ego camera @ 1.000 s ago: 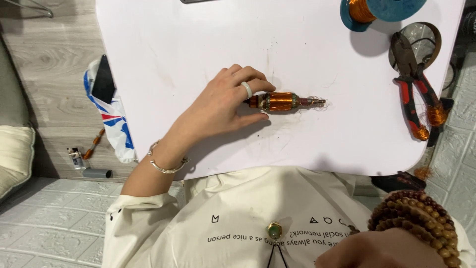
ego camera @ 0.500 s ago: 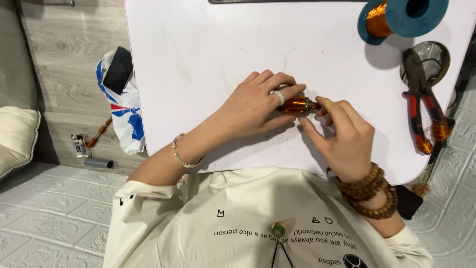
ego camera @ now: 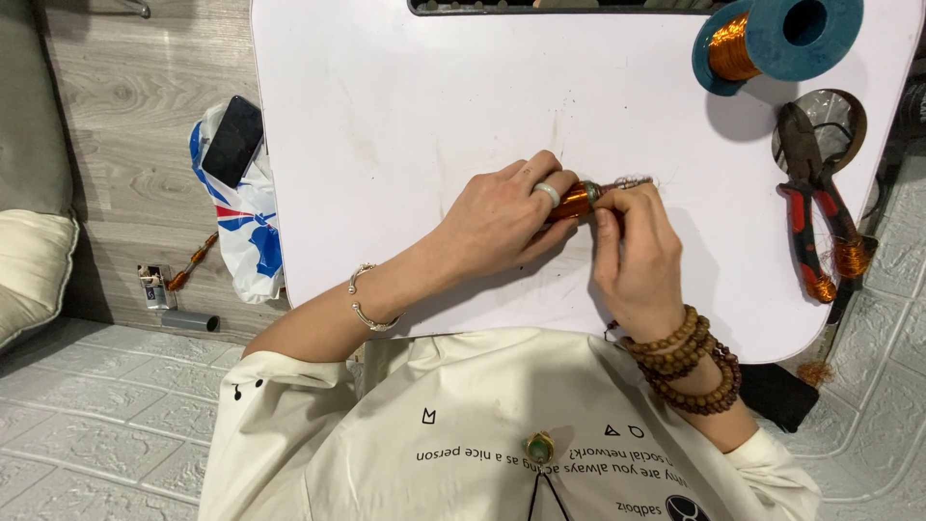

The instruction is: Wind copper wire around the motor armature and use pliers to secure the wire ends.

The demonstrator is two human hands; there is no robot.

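Observation:
A small motor rotor wound with copper wire [ego camera: 577, 199] lies on the white table [ego camera: 405, 125], its metal shaft [ego camera: 632, 182] pointing right. My left hand [ego camera: 502, 217], with a ring on one finger, grips the rotor's left end. My right hand [ego camera: 634, 253], wearing brown bead bracelets at the wrist, pinches the rotor from the right and covers part of the winding. Both hands rest on the table's near half.
A blue spool of copper wire [ego camera: 772, 39] stands at the table's far right. Red-handled pliers [ego camera: 815, 217] lie by the right edge on a round glass dish [ego camera: 839, 116]. A phone [ego camera: 231, 140] on a plastic bag [ego camera: 246, 222] lies on the floor to the left.
My right hand came up from below onto the table and closed on the rotor beside my left hand. The view shifted slightly left.

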